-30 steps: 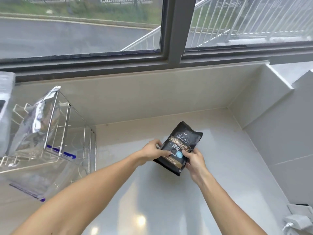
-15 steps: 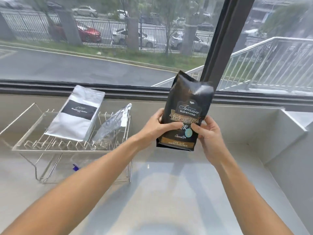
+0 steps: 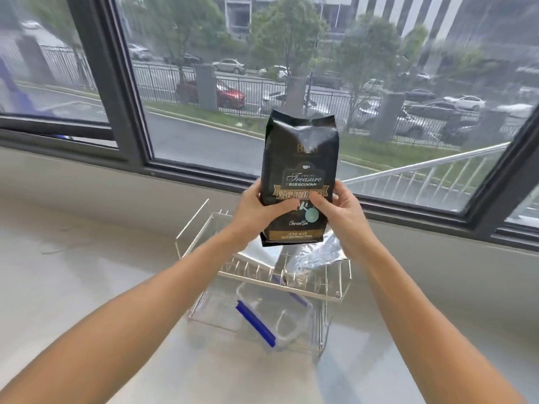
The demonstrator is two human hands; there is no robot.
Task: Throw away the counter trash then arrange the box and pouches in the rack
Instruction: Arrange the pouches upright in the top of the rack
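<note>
Above the wire rack (image 3: 335, 287), the black pouch (image 3: 300, 176) is now held upright, gripped by left hand (image 3: 256, 211) and right hand (image 3: 338, 208), moved leftward from beside it

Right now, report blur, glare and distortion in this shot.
Head view: the window frame bows from wide-angle distortion; the street outside is smeared; the black pouch stays legible despite sheen near its top; the counter reflects pale daylight.

Black pouch (image 3: 300, 170): upright, held in the air above the rack (image 3: 262, 275)
Left hand (image 3: 258, 211): grips its left edge, thumb on the front
Right hand (image 3: 339, 208): grips its right edge
Rack, top tier: silver pouch (image 3: 316, 255) lying tilted
Rack, bottom: clear box (image 3: 271, 316), blue clips
Counter (image 3: 73, 272): pale
</note>
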